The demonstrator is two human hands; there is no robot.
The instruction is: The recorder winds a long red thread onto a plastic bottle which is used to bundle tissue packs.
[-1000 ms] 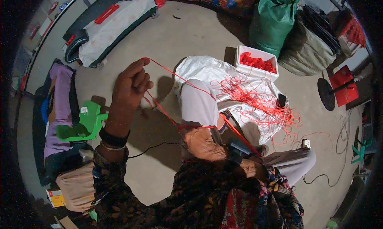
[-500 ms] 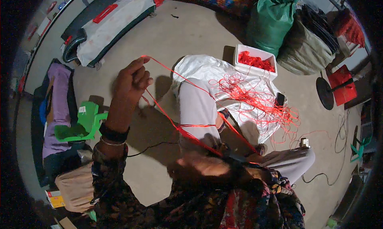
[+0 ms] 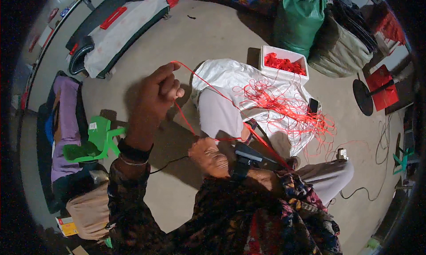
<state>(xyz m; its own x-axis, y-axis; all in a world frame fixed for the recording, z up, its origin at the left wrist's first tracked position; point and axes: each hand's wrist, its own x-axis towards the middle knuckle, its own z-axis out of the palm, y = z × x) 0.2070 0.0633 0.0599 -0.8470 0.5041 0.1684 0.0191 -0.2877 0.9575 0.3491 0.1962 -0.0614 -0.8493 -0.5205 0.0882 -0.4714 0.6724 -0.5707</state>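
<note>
My left hand (image 3: 162, 87) is raised at the left, fingers curled, with red string (image 3: 208, 84) over its fingertip. One strand slants from there across my bent knee (image 3: 219, 113) to a loose tangle of red string (image 3: 284, 106) on a white sheet (image 3: 217, 71). Another strand drops from the left hand to my right hand (image 3: 211, 158), a closed fist below the knee, where it meets the string. A thin strand crosses my leg just above that fist. A thicker red bundle (image 3: 268, 146) runs down between my legs; its lower end is hidden.
Beyond the sheet stands a white box (image 3: 285, 79) of red pieces, beside a green sack (image 3: 299, 24). A dark phone (image 3: 313, 106) lies on the sheet's right side. At the left is a small green chair (image 3: 100, 137); cables (image 3: 377, 184) trail across the floor at the right.
My left hand has shifted a little to the right. My right hand has come up and left from my lap to the string below the knee.
</note>
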